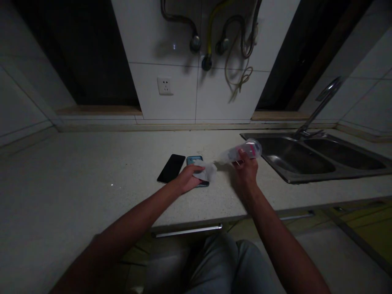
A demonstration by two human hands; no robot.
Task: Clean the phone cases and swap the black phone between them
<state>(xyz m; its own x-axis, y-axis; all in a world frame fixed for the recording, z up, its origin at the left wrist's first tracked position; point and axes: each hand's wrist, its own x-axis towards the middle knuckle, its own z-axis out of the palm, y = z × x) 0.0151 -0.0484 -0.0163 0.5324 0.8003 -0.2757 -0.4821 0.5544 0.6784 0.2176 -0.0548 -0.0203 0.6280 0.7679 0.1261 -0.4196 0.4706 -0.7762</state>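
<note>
My left hand (189,178) is closed on a crumpled white tissue (209,170), just over a phone in a blue case (194,159) that lies on the counter. Hand and tissue hide most of this phone. My right hand (247,168) grips a clear plastic bottle (251,148) with a pink patch on its side. The bottle is tipped over sideways, its base toward the sink and its blurred narrow end toward the tissue. Left of the blue phone, a black phone (171,168) lies flat, dark screen up, close to my left hand.
A steel double sink (294,176) with a chrome tap (320,104) is set into the pale counter (92,171) on the right. On the tiled wall are a socket (165,86), pipes with valves (195,43) and a tied cord (245,77). Drawer handles (188,232) line the counter front.
</note>
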